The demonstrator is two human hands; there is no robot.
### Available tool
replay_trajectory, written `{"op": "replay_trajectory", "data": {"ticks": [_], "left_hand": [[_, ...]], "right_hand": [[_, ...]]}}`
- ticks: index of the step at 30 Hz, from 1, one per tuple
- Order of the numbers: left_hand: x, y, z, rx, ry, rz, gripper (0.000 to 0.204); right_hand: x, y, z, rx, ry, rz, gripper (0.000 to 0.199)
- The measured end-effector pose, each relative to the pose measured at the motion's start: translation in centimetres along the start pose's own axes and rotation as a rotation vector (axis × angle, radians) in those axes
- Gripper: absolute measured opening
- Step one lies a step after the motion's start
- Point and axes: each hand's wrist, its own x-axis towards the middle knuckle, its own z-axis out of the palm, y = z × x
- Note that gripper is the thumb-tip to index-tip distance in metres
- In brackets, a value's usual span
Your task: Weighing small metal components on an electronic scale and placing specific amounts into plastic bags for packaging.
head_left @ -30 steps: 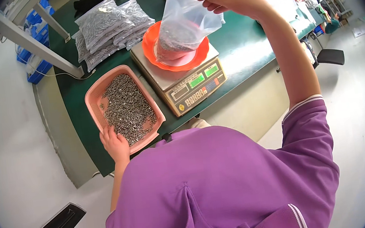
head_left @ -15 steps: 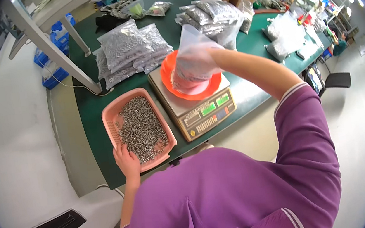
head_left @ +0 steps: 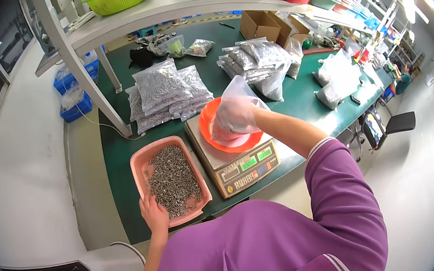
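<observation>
A pink plastic basket (head_left: 139, 173) holds many small silvery metal pieces (head_left: 175, 181). My left hand (head_left: 154, 213) grips its near left rim, fingers curled over the edge. To the right, an orange bowl with a scalloped rim (head_left: 205, 120) rests on the metal pan of a digital scale (head_left: 251, 173). Reaching into a cloudy clear plastic bag (head_left: 236, 87), my right hand (head_left: 239, 115) is down in the bowl. The bag wraps the hand to the wrist, and its hazy film hides how the fingers are set.
Filled clear bags (head_left: 160, 88) are stacked behind the basket, with another pile (head_left: 256, 60) behind the bowl. More bags (head_left: 337, 80) lie at right, near cardboard boxes (head_left: 260, 26). A shelf (head_left: 158, 10) with coloured baskets crosses above the table (head_left: 127, 200); its post (head_left: 86, 81) stands at left.
The view has tilted up, bringing the shelf and its baskets into sight. My right hand has sunk lower into the bowl with the bag. My left hand stays on the basket rim.
</observation>
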Motion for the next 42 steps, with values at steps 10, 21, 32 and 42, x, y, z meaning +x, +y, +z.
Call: {"op": "replay_trajectory", "data": {"ticks": [10, 21, 32, 42], "left_hand": [[-0.5, -0.5, 0.5, 0.004, 0.031, 0.022, 0.031], [-0.3, -0.8, 0.5, -0.007, 0.008, 0.02, 0.033], [-0.5, -1.1, 0.8, 0.004, -0.003, -0.01, 0.032], [-0.5, -1.4, 1.0, 0.019, -0.008, 0.0, 0.031]], "right_hand": [[-4.3, 3.3, -2.6, 1.561, 0.084, 0.94, 0.02], [-6.3, 3.8, -11.1, 1.797, 0.252, 0.963, 0.022], [8.6, -13.5, -13.4, 1.502, -0.001, 0.244, 0.033], [14.9, -17.9, -7.1, 1.034, -0.167, 0.161, 0.04]]}}
